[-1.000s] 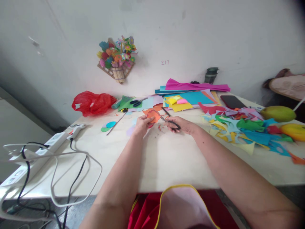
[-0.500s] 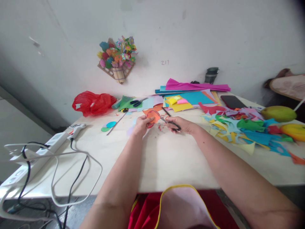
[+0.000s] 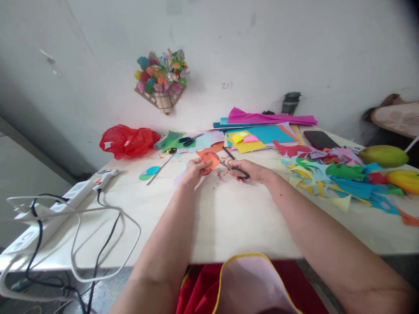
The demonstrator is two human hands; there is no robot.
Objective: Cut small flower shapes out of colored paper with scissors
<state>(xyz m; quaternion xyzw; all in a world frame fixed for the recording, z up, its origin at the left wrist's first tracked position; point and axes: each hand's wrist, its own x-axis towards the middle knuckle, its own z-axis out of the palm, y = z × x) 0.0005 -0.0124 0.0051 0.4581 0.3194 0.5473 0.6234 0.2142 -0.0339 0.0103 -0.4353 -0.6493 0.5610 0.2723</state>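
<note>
Between thumb and fingers, my left hand (image 3: 195,169) pinches a rounded piece of orange paper (image 3: 209,162), with a bit of red showing at its lower edge. My right hand (image 3: 244,170) is closed around the black handles of a pair of scissors (image 3: 240,172). The scissor blades point left and reach the paper's right edge. Small red and orange snippets (image 3: 220,175) lie on the table (image 3: 242,222) between the hands. Just behind the hands is a dark, thin stick (image 3: 228,152).
Paper scraps (image 3: 340,174) spread on the right by a phone (image 3: 321,139) and yellow-green fruit (image 3: 382,155). Coloured sheets (image 3: 278,136) are stacked at the back. A second pair of scissors (image 3: 188,141), a red plastic bag (image 3: 129,141), paper circles (image 3: 152,170) and a power strip (image 3: 52,216) with cables are leftward.
Both hands stay in nearly the same place. The orange paper has shifted slightly against the scissor blades. Everything else looks the same.
</note>
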